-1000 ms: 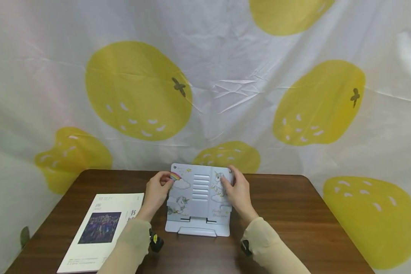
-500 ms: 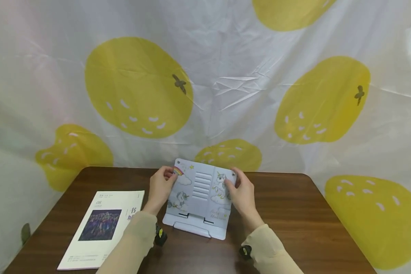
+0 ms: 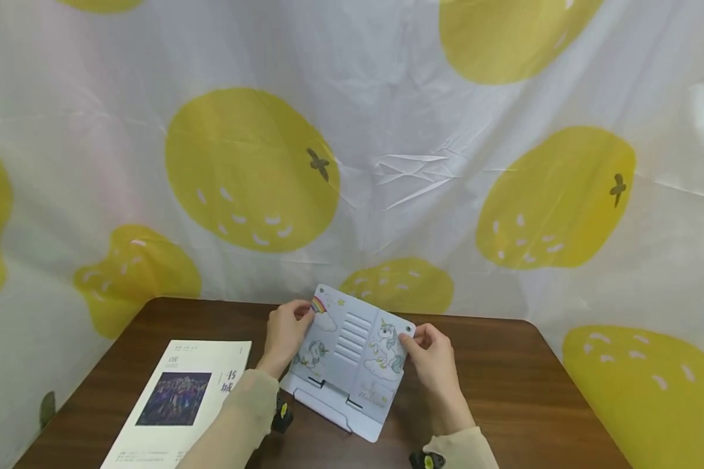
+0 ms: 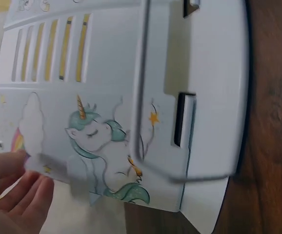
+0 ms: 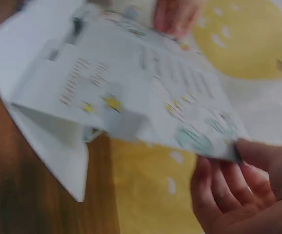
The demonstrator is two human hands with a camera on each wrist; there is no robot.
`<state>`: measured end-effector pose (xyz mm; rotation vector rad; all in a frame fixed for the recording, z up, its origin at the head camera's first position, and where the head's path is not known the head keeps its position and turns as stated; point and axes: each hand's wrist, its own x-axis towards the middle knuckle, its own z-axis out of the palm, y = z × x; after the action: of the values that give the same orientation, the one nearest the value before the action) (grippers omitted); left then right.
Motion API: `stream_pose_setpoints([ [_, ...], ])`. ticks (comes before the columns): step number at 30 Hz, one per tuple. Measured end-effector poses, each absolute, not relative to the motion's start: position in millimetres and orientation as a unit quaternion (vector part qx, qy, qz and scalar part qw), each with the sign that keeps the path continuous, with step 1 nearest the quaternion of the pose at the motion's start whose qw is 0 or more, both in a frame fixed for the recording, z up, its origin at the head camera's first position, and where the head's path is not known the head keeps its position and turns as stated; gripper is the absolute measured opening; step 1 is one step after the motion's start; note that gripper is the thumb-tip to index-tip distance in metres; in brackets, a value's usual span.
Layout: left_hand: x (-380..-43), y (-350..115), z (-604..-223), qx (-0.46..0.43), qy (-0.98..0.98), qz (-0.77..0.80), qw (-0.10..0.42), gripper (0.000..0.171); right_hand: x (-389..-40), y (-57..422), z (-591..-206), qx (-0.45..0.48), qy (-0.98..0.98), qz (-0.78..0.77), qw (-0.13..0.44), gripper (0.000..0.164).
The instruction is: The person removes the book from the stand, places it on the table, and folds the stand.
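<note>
Holding up a unicorn-printed book stand between them, a person's left hand and right hand take opposite sides of its upper panel. On each side the thumb lies over the front and the fingers curl behind, closed to little more than the panel's thickness. Gripping both sides probably keeps the stand from swinging and leaves most of the face uncovered. It is above the middle of the table, slanted so that its upper left corner is nearest the far edge; whether its bottom touches the wood I cannot tell. The base plate stands out at an angle from the panel, likely because it serves as the foot, and a wire page holder crosses the lower front. Near the table's left edge a white-covered book lies flat, face up, apart from the stand, perhaps to leave the hands room.
</note>
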<state>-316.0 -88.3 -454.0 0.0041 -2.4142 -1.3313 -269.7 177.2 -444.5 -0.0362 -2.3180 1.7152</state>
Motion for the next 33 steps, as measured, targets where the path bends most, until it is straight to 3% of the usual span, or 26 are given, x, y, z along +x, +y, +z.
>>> stream_pose_setpoints([
  [12,-320.4,-68.9,-443.4,-0.095,-0.867,-0.479,0.102,0.047,-254.5,184.3,-431.5,0.023,-0.784,0.613,0.094,0.018],
  [24,-324.2,-59.3,-445.0,-0.152,-0.863,-0.48,0.048,0.058,-230.9,171.4,-425.6,0.034,-0.779,0.622,0.071,0.025],
  [33,-322.7,-55.6,-443.6,-0.167,-0.861,-0.479,0.027,0.058,-218.9,163.8,-420.4,0.126,-0.812,0.569,0.014,0.027],
])
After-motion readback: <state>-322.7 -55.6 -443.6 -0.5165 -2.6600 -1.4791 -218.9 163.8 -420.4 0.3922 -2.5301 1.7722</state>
